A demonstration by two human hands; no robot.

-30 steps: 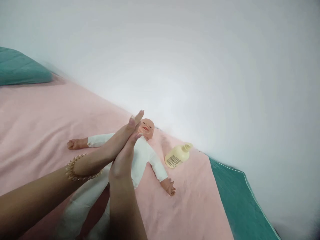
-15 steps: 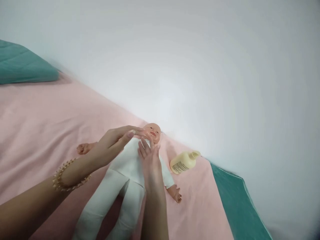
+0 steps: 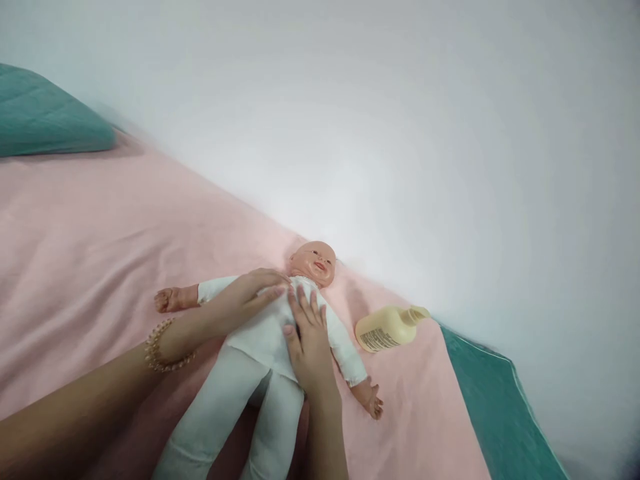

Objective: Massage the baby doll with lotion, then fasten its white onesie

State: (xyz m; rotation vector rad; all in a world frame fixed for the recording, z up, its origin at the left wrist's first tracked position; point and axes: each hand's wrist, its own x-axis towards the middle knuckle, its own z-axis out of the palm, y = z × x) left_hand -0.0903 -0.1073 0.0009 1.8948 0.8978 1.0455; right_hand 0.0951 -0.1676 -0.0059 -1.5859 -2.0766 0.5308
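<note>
A baby doll (image 3: 265, 347) with a white cloth body lies on its back, arms spread out to both sides. My left hand (image 3: 255, 297) rests across its upper chest near the shoulder, fingers stretched out, with a beaded bracelet on the wrist. Flat on the other side of the chest lies my right hand (image 3: 310, 340), its fingers apart and palm down. Neither hand grips anything. Beside the doll's arm, to the right, stands a pale yellow pump bottle (image 3: 387, 329) with printed text on its side.
Under the doll spreads a wrinkled pink sheet (image 3: 90, 267). A green pillow (image 3: 50, 113) lies at the far left, and green cloth (image 3: 495, 400) shows at the right edge. Behind the bed rises a white wall (image 3: 350, 133).
Both hands have come down from beside the doll's face and neck onto its chest. The right hand has turned palm down. The view has shifted slightly, so doll and bottle appear farther right.
</note>
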